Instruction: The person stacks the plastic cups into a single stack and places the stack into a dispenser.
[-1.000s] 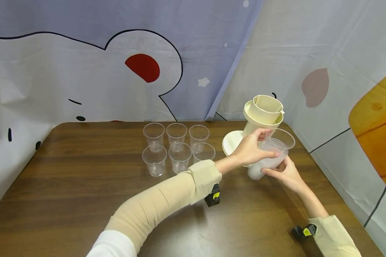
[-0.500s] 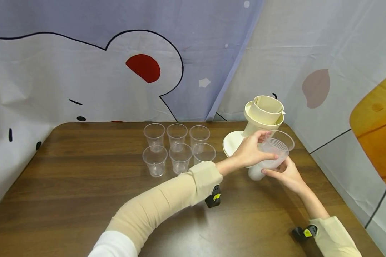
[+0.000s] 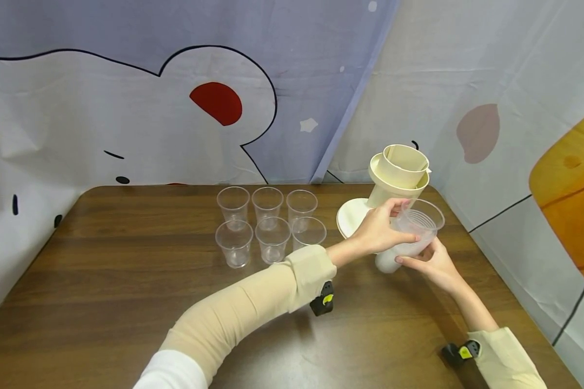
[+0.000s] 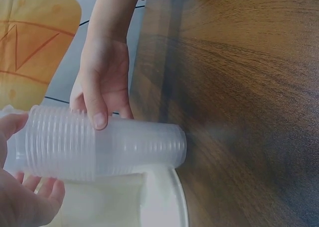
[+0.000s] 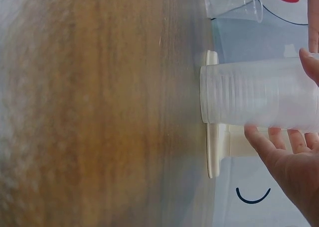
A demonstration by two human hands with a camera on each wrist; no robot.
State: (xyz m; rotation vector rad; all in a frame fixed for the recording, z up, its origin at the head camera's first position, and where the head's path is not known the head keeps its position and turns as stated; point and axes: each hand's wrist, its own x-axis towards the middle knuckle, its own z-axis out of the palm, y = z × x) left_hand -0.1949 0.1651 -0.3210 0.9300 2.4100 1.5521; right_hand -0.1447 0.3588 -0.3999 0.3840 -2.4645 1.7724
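Note:
A tall nested stack of clear plastic cups [image 3: 409, 246] is held between both hands at the right side of the table. My left hand [image 3: 377, 229] grips it near the upper rims, thumb on the near side and fingers behind. Lower down, my right hand [image 3: 435, 265] holds the stack from the right, its thumb [image 4: 97, 110] lying along the cup walls in the left wrist view. The top cup's wide rim [image 3: 443, 216] flares above the hands. From the right wrist, the stack's ribbed bottom end [image 5: 214, 92] shows beside the curled right fingers [image 5: 274, 137].
Just behind the stack stands a cream-coloured stand [image 3: 394, 186] with a round base [image 3: 349, 216] and a cylindrical top. Clear cups [image 3: 236, 251] stand upright in two rows of three on the wooden table [image 3: 126, 281]. Printed fabric [image 3: 126, 119] hangs along the back and right.
The top cup's rim has sunk slightly lower toward the rest of the stack. Both hands keep nearly the same place and hold.

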